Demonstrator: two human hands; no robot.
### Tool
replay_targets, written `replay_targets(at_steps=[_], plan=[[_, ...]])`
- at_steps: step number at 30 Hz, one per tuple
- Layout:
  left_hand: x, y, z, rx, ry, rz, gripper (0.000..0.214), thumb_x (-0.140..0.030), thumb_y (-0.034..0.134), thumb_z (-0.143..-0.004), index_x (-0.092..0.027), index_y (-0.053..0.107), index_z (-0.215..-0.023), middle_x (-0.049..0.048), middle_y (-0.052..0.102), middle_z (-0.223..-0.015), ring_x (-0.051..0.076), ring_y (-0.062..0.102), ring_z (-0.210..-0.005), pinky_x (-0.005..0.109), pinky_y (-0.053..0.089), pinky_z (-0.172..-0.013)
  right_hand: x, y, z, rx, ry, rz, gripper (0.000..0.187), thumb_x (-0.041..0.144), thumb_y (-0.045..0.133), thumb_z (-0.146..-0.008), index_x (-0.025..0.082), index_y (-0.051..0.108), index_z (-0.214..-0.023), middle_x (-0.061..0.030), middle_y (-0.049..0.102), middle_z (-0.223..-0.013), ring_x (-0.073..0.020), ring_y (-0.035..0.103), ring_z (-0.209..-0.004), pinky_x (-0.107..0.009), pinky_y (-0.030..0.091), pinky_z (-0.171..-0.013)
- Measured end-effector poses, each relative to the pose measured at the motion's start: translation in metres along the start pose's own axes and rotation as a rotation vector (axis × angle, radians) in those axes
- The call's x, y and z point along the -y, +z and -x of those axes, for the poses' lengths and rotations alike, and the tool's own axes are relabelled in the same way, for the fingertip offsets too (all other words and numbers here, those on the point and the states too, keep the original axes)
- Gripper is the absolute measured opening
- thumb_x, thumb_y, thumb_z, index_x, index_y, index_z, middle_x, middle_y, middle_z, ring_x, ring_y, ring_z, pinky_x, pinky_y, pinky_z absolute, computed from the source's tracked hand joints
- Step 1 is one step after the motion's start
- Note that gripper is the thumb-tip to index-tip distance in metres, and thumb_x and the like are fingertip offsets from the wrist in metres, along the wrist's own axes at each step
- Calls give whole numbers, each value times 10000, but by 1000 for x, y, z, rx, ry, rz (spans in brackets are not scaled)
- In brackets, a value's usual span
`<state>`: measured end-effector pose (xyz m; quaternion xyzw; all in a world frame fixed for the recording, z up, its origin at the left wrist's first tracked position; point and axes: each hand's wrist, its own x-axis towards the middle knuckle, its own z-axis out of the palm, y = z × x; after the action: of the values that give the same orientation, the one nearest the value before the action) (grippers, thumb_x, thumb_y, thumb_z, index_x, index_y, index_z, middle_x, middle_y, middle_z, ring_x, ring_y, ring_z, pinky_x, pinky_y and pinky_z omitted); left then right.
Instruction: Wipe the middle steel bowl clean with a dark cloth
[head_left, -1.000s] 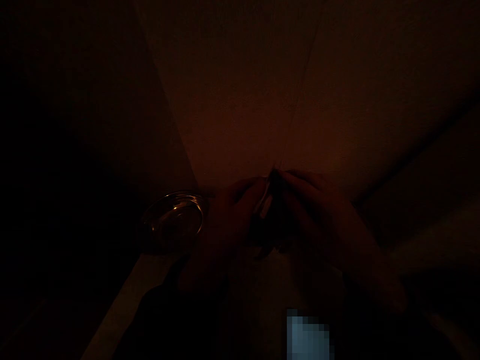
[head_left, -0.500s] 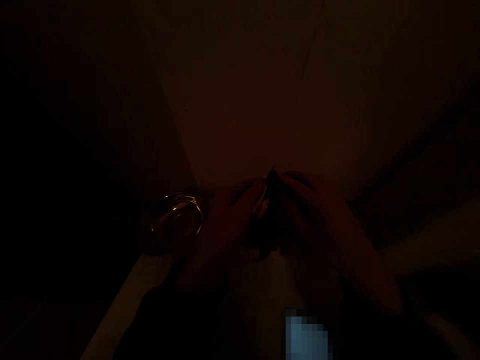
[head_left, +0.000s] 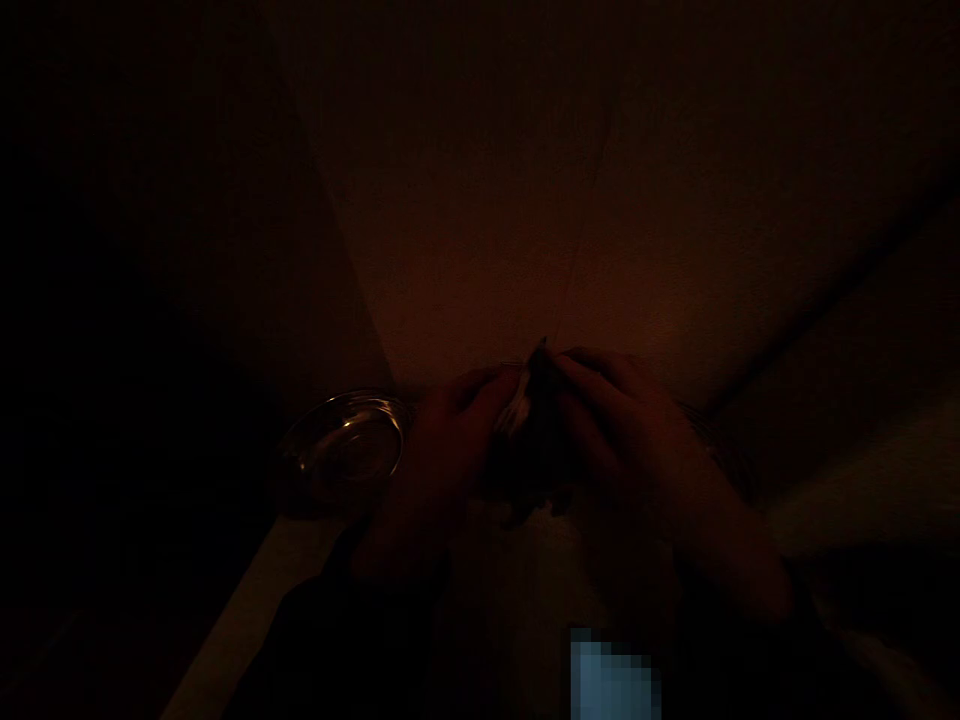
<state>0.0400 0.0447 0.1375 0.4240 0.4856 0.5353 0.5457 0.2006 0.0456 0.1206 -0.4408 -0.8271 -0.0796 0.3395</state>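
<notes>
The view is very dark. A dark clump with a ragged lower edge [head_left: 529, 470] hangs between my two hands, low in the middle. A paler, streaked part shows near its top; its kind is too dim to tell. My left hand [head_left: 461, 425] grips the clump's left side, thumb and fingers bent in. From the other side my right hand [head_left: 622, 415] has its fingertips pinched together at the clump's pointed top. Just left of my left wrist stands a shiny round bowl [head_left: 360, 397], its right edge close to the wrist.
A light surface [head_left: 465, 260] rises behind the hands, with a slanting edge at its left. Faint curved lines [head_left: 724, 450] show beside my right forearm. A pale strip [head_left: 240, 610] runs at lower left. A bluish pixelated patch [head_left: 615, 680] sits at the bottom.
Both hands stay close together on the clump, with only slight finger shifts. More of the pale streaked part shows. The picture is a little brighter around the hands.
</notes>
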Motion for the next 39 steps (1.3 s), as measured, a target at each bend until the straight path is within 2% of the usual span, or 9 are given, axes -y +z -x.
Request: replay_targets(at_steps=[3, 9, 12, 16, 19, 22, 29, 36, 39], plan=[[-2, 1, 0, -16, -46, -9, 167, -322, 658, -767, -219, 744, -868, -11, 748, -900, 140, 674, -867, 181, 492, -674, 1, -2, 1, 13, 17, 6, 415, 301, 388, -973, 123, 543, -1315, -163, 609, -1195, -288, 572, -1039, -477, 528, -853], [0, -2, -1, -63, -18, -20, 214, -379, 615, -798, -204, 731, -842, 11, 734, -815, 138, 660, -713, 195, 484, -583, 18, -7, 5, 64, -194, -7, 363, 245, 503, -924, 194, 589, -1273, -119, 570, -1273, -279, 508, -1060, -461, 520, -845], [1, -2, -1, -72, -32, -36, 243, -417, 608, -795, -207, 729, -819, 8, 724, -770, 139, 646, -676, 198, 467, -554, 17, -6, 2, 41, -123, 11, 362, 270, 478, -938, 192, 594, -1272, -126, 585, -1242, -284, 525, -1041, -458, 519, -829], [-2, -1, 1, -58, -47, -82, 262, -437, 651, -762, -198, 739, -820, 10, 733, -791, 137, 649, -706, 192, 464, -579, 10, -3, -1, -25, 23, 49, 404, 309, 403, -969, 116, 588, -1272, -166, 614, -1156, -296, 554, -1009, -471, 513, -822], [-2, 0, 2, -42, -109, -69, 279, -457, 663, -753, -206, 748, -841, 4, 734, -766, 135, 651, -674, 189, 455, -538, 10, -6, 0, 26, -38, 54, 398, 309, 432, -959, 144, 570, -1294, -149, 599, -1197, -290, 544, -1019, -459, 518, -810], [0, -1, 2, -43, -72, -80, 261, -437, 652, -774, -209, 759, -846, 7, 746, -788, 140, 668, -715, 185, 465, -562, 14, -9, 2, 67, -124, 45, 382, 299, 471, -944, 196, 567, -1298, -110, 582, -1253, -283, 528, -1043, -431, 527, -789], [3, -3, 2, -23, -60, -74, 286, -457, 722, -705, -221, 772, -859, 7, 755, -784, 155, 688, -730, 188, 482, -568, -2, -3, -2, -11, 97, -35, 366, 317, 401, -971, 156, 602, -1231, -127, 646, -1124, -275, 588, -1014, -474, 516, -869], [4, -5, 1, 23, -13, -105, 261, -419, 698, -742, -225, 771, -901, 4, 760, -838, 144, 681, -732, 187, 485, -588, 9, -12, 3, 71, -87, -78, 356, 246, 482, -937, 184, 580, -1273, -100, 595, -1244, -256, 544, -1075, -423, 515, -878], [2, -5, 2, 35, -32, -103, 264, -428, 689, -751, -221, 768, -894, 5, 757, -815, 144, 678, -716, 186, 482, -575, 5, -8, 2, 15, 1, -73, 350, 276, 444, -955, 167, 595, -1252, -113, 617, -1212, -263, 558, -1070, -441, 514, -886]])
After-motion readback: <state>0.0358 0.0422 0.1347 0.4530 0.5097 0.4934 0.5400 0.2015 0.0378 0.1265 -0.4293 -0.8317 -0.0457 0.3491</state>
